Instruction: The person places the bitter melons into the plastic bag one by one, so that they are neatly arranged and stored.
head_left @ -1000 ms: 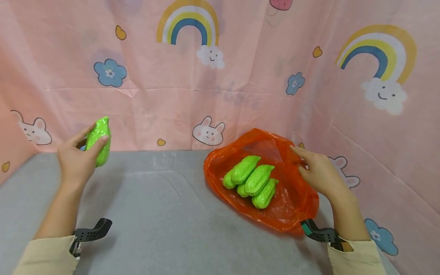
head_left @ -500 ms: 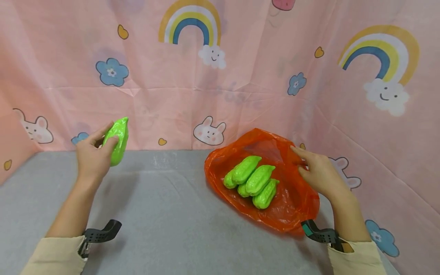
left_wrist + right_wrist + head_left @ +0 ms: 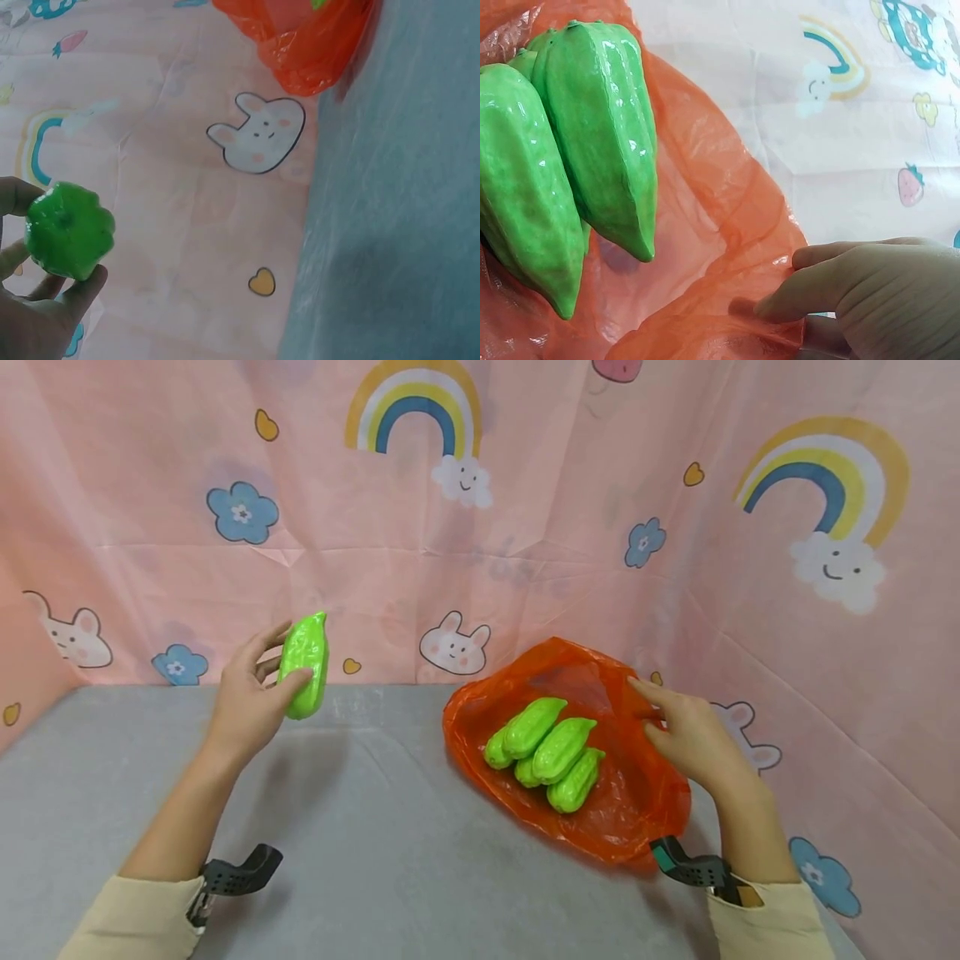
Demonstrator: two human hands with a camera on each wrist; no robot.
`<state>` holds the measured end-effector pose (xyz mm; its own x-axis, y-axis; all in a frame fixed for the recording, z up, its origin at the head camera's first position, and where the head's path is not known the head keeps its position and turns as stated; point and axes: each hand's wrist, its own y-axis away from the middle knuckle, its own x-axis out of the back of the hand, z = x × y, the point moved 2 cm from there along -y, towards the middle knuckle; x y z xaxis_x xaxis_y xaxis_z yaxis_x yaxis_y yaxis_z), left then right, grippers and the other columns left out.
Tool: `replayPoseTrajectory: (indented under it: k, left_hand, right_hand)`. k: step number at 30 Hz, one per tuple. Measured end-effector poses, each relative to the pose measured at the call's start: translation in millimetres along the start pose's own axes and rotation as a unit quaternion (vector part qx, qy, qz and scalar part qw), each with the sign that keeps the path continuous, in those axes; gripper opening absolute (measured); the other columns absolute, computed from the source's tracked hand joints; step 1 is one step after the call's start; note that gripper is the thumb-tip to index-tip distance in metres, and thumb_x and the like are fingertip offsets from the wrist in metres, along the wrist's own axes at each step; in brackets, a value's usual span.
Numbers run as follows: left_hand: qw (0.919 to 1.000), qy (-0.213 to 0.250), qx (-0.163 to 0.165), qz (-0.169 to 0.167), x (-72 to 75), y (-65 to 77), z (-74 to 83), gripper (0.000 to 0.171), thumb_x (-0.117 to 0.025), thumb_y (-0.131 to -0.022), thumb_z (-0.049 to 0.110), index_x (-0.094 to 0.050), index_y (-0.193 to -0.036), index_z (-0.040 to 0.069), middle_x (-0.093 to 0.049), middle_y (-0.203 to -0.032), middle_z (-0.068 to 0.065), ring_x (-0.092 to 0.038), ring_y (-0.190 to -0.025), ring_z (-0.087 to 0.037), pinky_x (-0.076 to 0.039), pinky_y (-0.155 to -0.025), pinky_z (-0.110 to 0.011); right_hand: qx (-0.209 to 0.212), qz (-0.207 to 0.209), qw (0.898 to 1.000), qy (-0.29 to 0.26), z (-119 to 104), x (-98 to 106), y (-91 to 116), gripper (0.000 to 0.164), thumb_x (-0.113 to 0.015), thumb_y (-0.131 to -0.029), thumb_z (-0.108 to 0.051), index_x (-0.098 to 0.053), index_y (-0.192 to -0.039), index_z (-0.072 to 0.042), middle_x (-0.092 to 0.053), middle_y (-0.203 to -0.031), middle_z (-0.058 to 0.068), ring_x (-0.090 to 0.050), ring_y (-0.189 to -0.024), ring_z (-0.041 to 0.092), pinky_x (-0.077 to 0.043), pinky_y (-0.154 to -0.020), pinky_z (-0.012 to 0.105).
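My left hand (image 3: 251,697) holds a glossy bright-green bitter melon (image 3: 306,664) above the table, its pointed tip up. Thumb and fingers grip it from the sides. The left wrist view shows the lobed blunt end of this bitter melon (image 3: 69,231) between the fingers. An orange-red plastic bag (image 3: 630,810) lies with its mouth spread wide at the right. Several similar bitter melons (image 3: 562,750) are heaped inside, partly covering one another. My right hand (image 3: 693,735) pinches the bag's right rim; the right wrist view shows thumb and fingers on either side of the film (image 3: 727,330).
A grey-covered table (image 3: 390,860) lies under both hands. Pink cloth (image 3: 525,510) printed with rainbows and animals hangs behind it and along the sides. Each wrist carries a black strap-on mount (image 3: 243,870).
My left hand has moved right with the bitter melon, towards the bag. The right hand keeps its hold on the rim, and the heap in the bag has not moved.
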<state>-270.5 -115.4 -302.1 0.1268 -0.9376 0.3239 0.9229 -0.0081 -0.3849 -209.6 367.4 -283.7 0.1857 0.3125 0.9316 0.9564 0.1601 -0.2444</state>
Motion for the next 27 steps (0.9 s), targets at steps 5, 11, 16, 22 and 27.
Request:
replayPoseTrajectory:
  k: [5, 11, 16, 22, 27]
  left_hand:
    - [0.9986, 0.047, 0.006, 0.022, -13.8, 3.8, 6.1, 0.059, -0.064, -0.096, 0.012, -0.044, -0.151, 0.008, -0.049, -0.149, -0.016, -0.057, -0.133, -0.038, -0.051, -0.077, -0.006]
    - [0.9969, 0.079, 0.003, 0.008, -39.7, 5.5, 11.8, 0.043, -0.065, -0.094, 0.008, -0.059, -0.136, 0.003, -0.056, -0.145, -0.014, -0.059, -0.132, -0.034, -0.054, -0.076, -0.009]
    - [0.9955, 0.092, -0.004, -0.022, -63.1, 4.6, 17.1, 0.034, -0.066, -0.092, 0.004, -0.067, -0.125, 0.001, -0.058, -0.145, -0.011, -0.060, -0.131, -0.031, -0.054, -0.078, -0.010]
    - [0.9957, 0.077, -0.028, -0.044, -87.9, 4.4, 25.3, 0.032, -0.067, -0.090, 0.003, -0.070, -0.123, 0.003, -0.062, -0.141, -0.011, -0.065, -0.124, -0.030, -0.055, -0.091, -0.022]
    - [0.9933, 0.087, -0.032, -0.068, -107.9, 5.5, 36.8, 0.032, -0.067, -0.091, 0.006, -0.070, -0.123, 0.007, -0.063, -0.138, -0.010, -0.066, -0.119, -0.027, -0.056, -0.098, -0.042]
  right_hand:
    - [0.004, -0.002, 1.000, -0.005, -0.4, -1.3, -1.4, 0.059, -0.060, -0.090, 0.002, -0.049, -0.148, 0.000, -0.056, -0.143, 0.028, -0.069, -0.100, 0.048, -0.056, -0.061, 0.030]
    - [-0.005, -0.007, 1.000, -0.006, 1.9, -1.6, -0.7, 0.059, -0.059, -0.090, 0.003, -0.048, -0.148, 0.000, -0.054, -0.145, 0.028, -0.068, -0.104, 0.050, -0.061, -0.068, 0.041]
    - [-0.010, -0.006, 1.000, -0.002, 2.5, -0.6, 0.6, 0.061, -0.058, -0.089, 0.006, -0.048, -0.148, 0.000, -0.053, -0.145, 0.028, -0.067, -0.104, 0.050, -0.060, -0.070, 0.043]
    - [-0.012, -0.008, 1.000, -0.009, 0.3, -0.4, -0.5, 0.063, -0.054, -0.087, 0.009, -0.047, -0.149, 0.000, -0.054, -0.145, 0.028, -0.067, -0.102, 0.048, -0.056, -0.065, 0.037]
    - [-0.010, -0.006, 1.000, -0.008, -0.2, -0.3, -1.4, 0.064, -0.053, -0.086, 0.011, -0.048, -0.148, 0.000, -0.054, -0.146, 0.027, -0.067, -0.099, 0.046, -0.055, -0.064, 0.034]
